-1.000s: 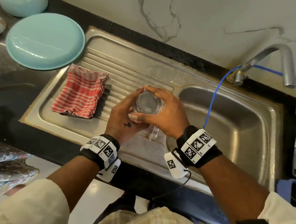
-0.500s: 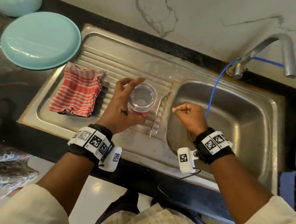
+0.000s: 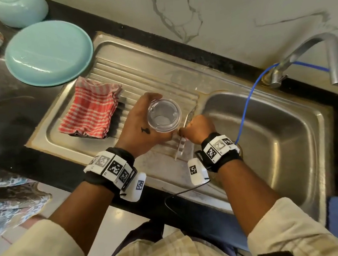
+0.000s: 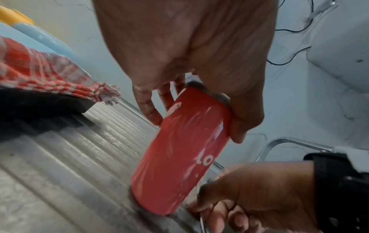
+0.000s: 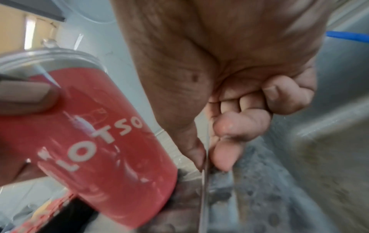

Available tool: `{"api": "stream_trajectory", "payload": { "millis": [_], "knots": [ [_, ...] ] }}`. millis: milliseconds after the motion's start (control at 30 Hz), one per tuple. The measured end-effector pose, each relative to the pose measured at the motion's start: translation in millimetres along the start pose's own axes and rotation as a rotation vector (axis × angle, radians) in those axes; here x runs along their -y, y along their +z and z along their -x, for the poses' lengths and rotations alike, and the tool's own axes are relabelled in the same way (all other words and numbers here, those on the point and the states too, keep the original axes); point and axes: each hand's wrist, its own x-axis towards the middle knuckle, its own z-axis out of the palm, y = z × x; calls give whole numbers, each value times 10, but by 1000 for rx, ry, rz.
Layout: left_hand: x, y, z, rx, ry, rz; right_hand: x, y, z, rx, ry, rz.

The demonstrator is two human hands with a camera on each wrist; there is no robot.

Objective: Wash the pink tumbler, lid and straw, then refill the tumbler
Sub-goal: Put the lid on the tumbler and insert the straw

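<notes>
Your head view looks steeply down on the steel sink (image 3: 268,139); both wrist views sit close, sharing the red-pink tumbler (image 4: 179,149).

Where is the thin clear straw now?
The thin clear straw lies on the ribbed steel drainboard, pinched by the right hand, beside the pink tumbler.

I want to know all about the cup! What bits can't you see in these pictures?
- Inside the tumbler: head view, the clear lid hazes it; any water cannot be told.
- Its foot: head view, the left hand covers the body.
- Its lettering: left wrist view, the right hand cuts it off; right wrist view, blurred.
- The straw: head view, right hand covers its middle.
- The sink drain: hidden behind the right wrist.
</notes>
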Motion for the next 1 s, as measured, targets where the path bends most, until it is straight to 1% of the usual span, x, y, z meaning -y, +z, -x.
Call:
{"api": "stream_trajectory", "payload": {
  "millis": [100,200,367,467,567,733,833,1000],
  "knots": [
    [23,-34,-9,74,23,-49,-23,-58,51,-10,-39,9],
    [31,-72,4,109,23,-108,-96,-175,157,-47,-100,-114],
    [5,-92,19,101,29,-54,-58,-655,406,-269,-320,-350],
    [15,-64,19,78,30,-43,99,-980,630,-367,-492,-356],
    [47,-24,33,37,38,-28,269,-1163,809,-432,-658,-417],
    [72,9,54,-5,31,-28,501,-1164,991,-466,-826,-458],
    [94,31,71,-31,11,-23,612,-1070,1015,-461,-857,-452],
    [122,69,76,-50,-40,75,744,-944,994,-429,-921,-410]
  ]
}}
